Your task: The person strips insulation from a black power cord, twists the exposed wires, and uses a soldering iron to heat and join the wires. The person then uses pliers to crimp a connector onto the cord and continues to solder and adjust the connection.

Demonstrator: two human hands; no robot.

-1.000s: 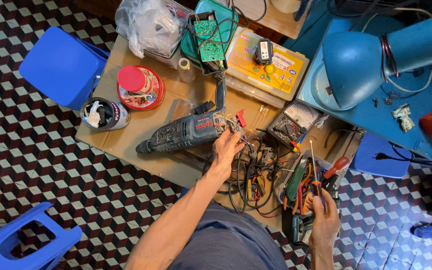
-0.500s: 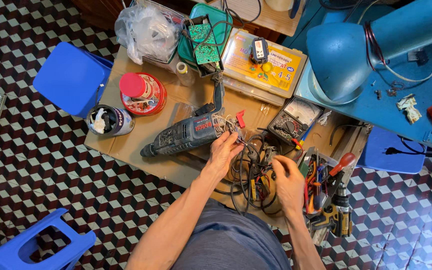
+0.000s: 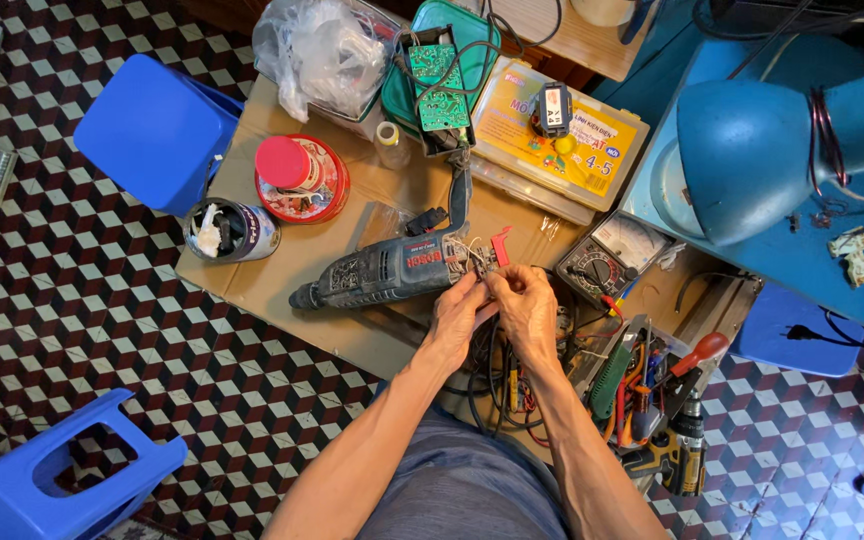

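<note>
Pinching wires, seemingly | left hand [image 3: 457, 318] | right hand [image 3: 525, 306] | drill [image 3: 392, 270]

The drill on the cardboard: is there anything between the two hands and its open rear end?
Nothing visible. The left hand and the right hand already meet at the loose wires at the rear of the drill.

Lighting: bright, even, diffuse daylight; shadows soft and short, colours saturated. Focus: sharp at centre, slight softening and wide-angle bending toward frame edges. Glare: mild sheen on the clear plastic bag [image 3: 317, 55], upper left of centre.
</note>
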